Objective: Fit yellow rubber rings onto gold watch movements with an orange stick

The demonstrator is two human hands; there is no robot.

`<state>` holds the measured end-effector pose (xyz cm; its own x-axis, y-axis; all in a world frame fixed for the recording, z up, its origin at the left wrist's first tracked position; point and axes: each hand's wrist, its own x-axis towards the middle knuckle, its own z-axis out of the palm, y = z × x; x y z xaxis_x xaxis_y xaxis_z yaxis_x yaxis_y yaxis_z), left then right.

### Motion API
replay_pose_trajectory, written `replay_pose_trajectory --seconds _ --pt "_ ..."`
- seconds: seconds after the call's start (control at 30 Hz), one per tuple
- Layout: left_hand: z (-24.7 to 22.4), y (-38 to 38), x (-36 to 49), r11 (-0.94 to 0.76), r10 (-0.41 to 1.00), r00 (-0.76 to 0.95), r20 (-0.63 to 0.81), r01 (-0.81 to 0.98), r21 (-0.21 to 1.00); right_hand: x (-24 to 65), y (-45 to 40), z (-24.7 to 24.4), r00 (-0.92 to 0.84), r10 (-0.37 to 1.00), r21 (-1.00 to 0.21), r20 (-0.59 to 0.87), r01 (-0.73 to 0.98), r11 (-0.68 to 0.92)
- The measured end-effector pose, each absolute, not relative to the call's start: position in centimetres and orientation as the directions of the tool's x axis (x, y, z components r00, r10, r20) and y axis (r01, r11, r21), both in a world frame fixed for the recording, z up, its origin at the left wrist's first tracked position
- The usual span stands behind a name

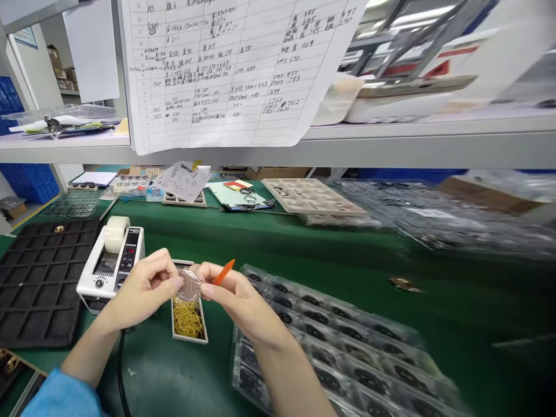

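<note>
My left hand (145, 288) and my right hand (243, 298) pinch a clear round disc (190, 285) between them, thumb and fingers closed at either edge. An orange pointed tool (224, 271) sticks out from the fingers of my right hand; its lower part is hidden. Below the disc lies a small white box (190, 339) with yellow rubber-band-like loops (187, 317) inside. Left of my left hand stands a white tape dispenser (113, 260) with a roll of tape. Under my right forearm is a clear plastic tray (321, 315) whose compartments hold dark round parts.
At the left lies a black compartment tray (41, 278) with one gold part in it. A beige compartment tray (310, 196) and clear plastic trays (434, 211) sit at the back. Overhead runs a shelf (391, 145) with a handwritten sheet (234, 75). A small metallic part (403, 284) rests at right.
</note>
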<state>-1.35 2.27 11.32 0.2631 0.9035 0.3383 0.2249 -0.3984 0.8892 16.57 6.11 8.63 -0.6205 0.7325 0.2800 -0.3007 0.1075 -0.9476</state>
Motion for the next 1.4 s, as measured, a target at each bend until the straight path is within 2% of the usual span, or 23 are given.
replay_pose_trajectory --seconds 0.13,0.27,0.4,0.8,1.13,1.4 --pt "11.49 2.06 -1.79 -0.389 0.896 0.319 0.309 0.230 0.892 16.56 6.10 8.55 -0.646 0.711 -0.949 0.278 -0.299 0.099" --pt "11.58 1.86 -2.00 -0.439 0.869 0.338 0.363 0.183 0.880 16.62 6.14 8.36 -0.627 0.725 -0.944 0.284 -0.315 0.098" --pt "11.60 1.62 -2.08 -0.482 0.858 0.316 0.405 0.224 0.847 16.79 6.05 8.29 -0.607 0.744 -0.944 0.279 -0.315 0.097" --pt "11.53 1.63 -1.83 -0.448 0.876 0.339 0.342 0.310 0.839 17.07 5.89 8.25 -0.625 0.731 -0.948 0.275 -0.302 0.098" --pt "11.55 1.86 -1.87 -0.441 0.872 0.358 0.333 0.285 0.851 16.88 5.72 8.37 -0.620 0.744 -0.957 0.250 -0.274 0.094" --pt "11.53 1.79 -1.56 -0.420 0.897 0.306 0.319 0.370 0.829 17.00 5.73 8.10 -0.617 0.745 -0.953 0.255 -0.289 0.087"
